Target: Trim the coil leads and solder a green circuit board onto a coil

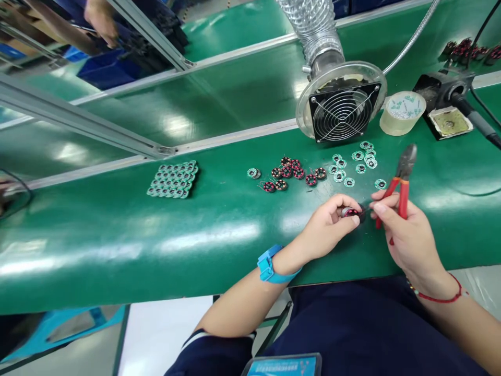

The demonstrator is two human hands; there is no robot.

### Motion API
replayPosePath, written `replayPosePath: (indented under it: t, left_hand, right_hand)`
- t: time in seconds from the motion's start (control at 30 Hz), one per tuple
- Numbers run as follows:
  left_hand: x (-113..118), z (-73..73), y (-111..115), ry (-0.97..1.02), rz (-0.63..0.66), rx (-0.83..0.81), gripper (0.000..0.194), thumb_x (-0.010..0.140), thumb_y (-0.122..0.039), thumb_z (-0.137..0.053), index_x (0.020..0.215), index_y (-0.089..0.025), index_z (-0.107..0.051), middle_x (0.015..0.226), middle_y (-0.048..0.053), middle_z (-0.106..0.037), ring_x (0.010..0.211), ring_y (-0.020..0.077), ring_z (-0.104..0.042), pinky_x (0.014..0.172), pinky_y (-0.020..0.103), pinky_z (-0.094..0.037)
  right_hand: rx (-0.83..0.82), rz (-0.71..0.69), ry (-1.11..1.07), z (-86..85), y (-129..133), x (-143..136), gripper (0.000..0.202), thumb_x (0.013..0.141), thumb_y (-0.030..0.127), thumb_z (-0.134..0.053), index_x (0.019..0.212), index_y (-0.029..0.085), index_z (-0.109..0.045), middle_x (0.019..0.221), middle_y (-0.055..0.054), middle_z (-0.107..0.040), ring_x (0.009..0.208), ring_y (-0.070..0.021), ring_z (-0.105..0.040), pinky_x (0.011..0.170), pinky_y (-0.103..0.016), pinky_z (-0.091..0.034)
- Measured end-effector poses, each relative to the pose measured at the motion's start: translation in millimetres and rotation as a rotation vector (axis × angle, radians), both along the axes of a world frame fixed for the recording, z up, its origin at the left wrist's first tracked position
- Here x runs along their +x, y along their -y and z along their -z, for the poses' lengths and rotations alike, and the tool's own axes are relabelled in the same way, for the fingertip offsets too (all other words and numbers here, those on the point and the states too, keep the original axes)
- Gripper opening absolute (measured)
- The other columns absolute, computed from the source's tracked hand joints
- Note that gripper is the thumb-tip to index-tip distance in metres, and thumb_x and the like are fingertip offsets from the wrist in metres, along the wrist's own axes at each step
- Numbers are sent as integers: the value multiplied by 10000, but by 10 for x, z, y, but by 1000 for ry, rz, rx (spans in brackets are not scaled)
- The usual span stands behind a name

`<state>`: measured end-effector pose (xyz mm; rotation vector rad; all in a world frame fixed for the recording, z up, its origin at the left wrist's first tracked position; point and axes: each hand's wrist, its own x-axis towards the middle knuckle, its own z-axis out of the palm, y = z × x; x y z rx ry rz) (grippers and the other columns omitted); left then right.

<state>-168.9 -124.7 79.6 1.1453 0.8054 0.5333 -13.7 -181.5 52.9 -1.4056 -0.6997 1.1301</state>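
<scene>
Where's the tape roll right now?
In the head view, the tape roll sits on the table's right side, between the fan and the soldering iron stand, beyond the red-handled pliers.

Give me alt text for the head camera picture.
At a green workbench, the left hand holds a small red-wound coil while the right hand holds red-handled cutters; loose coils, round circuit boards and a round fan lie beyond.
</scene>
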Motion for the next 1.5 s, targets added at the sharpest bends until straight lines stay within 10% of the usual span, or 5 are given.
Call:
replayPosePath:
  t: [0.13,0.47,1.5]
  left_hand:
    - [-4,-35,-7,-43,-8,-98,82,815,-214,-525,827,-139,-495,649,-39,-458,570,53,-397,547,206,-303]
    - [-7,-46,3,128,-4,-228,117,847,-213,-549,802,-105,-555,688,-26,-477,530,22,-343,504,210,-226]
    - [-33,-62,20,23,90,-13,238,923,-306,-491,857,-127,-633,685,-6,-502,565,56,-372,524,216,-274]
  right_hand:
    - [-3,16,132,-7,91,256,220,772,414,-723,784,217,-626,1096,-27,-600,878,-157,-572,715,-296,-460]
    - [388,-517,1103,49,398,733,166,817,102,-534,952,196,-558,1135,-67,-593,1019,-196,-579,871,-336,-461]
    - [463,-488,1159,61,361,641,210,770,56,-563,931,191,-570,1167,-96,-619,970,-224,-620,837,-388,-509]
